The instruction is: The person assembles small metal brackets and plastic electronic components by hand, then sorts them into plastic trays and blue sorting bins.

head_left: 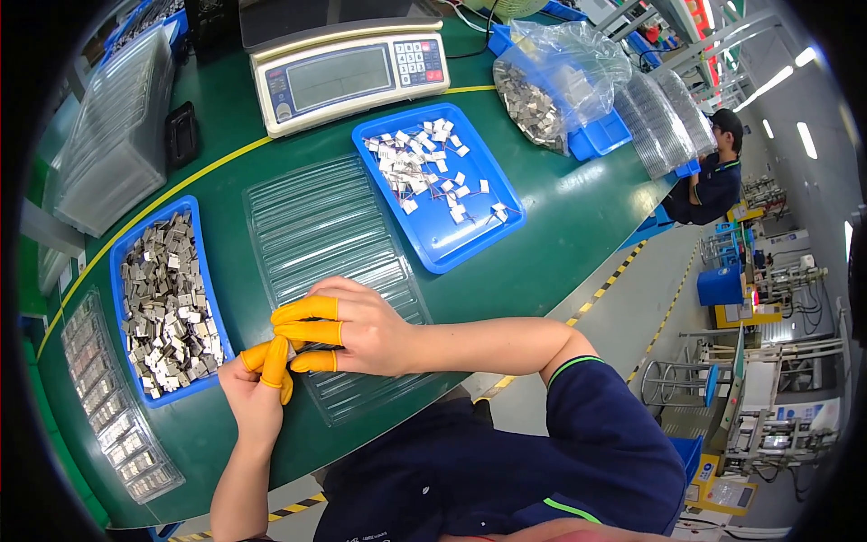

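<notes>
Both hands meet over clear tray | left hand, right hand: fingers pinched together, contents hidden | blue bin of metal parts beside.

The person wears a dark navy short-sleeved shirt, filling the lower right of the frame, with a thin bright green stripe edging the sleeve cuff and another green line lower on the side. Both forearms are bare below the sleeves. The left hand and the right hand, at lower centre, wear orange rubber finger cots on the fingers.
</notes>
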### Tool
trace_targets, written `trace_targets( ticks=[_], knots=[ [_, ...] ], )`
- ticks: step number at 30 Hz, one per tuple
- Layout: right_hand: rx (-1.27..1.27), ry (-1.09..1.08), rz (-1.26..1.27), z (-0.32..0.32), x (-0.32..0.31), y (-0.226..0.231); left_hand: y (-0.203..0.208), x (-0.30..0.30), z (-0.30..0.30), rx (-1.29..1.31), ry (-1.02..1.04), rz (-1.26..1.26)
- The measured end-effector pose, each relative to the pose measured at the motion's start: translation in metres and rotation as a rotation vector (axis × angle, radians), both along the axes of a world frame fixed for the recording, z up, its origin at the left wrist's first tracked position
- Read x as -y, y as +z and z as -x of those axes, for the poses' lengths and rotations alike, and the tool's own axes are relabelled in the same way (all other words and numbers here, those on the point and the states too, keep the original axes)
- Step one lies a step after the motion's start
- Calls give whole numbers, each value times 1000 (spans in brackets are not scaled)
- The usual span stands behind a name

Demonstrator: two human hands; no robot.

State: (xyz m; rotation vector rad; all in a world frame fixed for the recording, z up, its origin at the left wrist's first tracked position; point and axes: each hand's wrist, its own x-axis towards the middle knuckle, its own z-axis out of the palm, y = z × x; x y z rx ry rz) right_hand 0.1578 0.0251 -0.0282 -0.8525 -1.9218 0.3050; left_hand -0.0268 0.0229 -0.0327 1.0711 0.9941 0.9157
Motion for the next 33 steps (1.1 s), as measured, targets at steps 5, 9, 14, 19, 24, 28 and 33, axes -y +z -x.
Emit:
trace_targets(
  ticks=[5, 9, 14, 19, 24, 28, 33],
  knots=[
    [52, -11, -66, 2, 2, -6, -2, 5, 5, 27, -33, 14],
    [0, 0, 14, 2, 3, -4, -1, 6, -1, 4, -3, 40],
    [-81, -72, 69, 3, 1, 4, 5, 8, -6, 26, 73, 78],
    [-29, -46, 127, 1, 3, 2, 6, 6, -9, 64, 97, 134],
    [14, -26, 190, 1, 1, 0, 1, 3, -6, 146, 41, 117],
    [39, -24, 179, 0, -1, 4, 6, 3, -5, 94, 33, 130],
    [-70, -272, 232, -14, -8, 10, 8, 10, -14, -616, 8, -747]
  ],
)
